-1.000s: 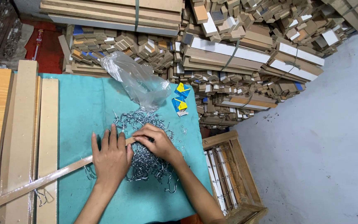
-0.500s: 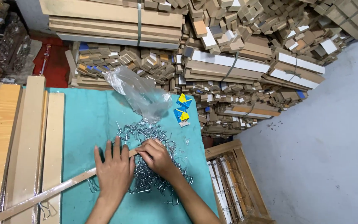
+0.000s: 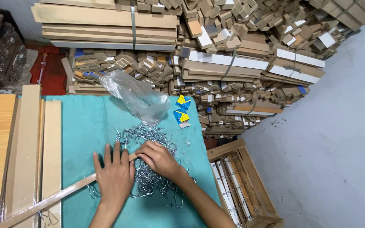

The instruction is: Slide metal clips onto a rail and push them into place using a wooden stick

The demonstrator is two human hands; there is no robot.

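Head view: left hand flat on wooden strip, right hand pinching its end over hooks.

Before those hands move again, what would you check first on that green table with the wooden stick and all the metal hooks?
1. Left hand flat on the wooden stick: ok.
2. Right hand at the stick's end: ok.
3. Hook gripped in right fingers: cannot tell.
4. Pile of metal hooks within reach: ok.
5. Hooks clear of the table edge: not ok, some lie near it.
6. Plastic bag clear of the hands: ok.
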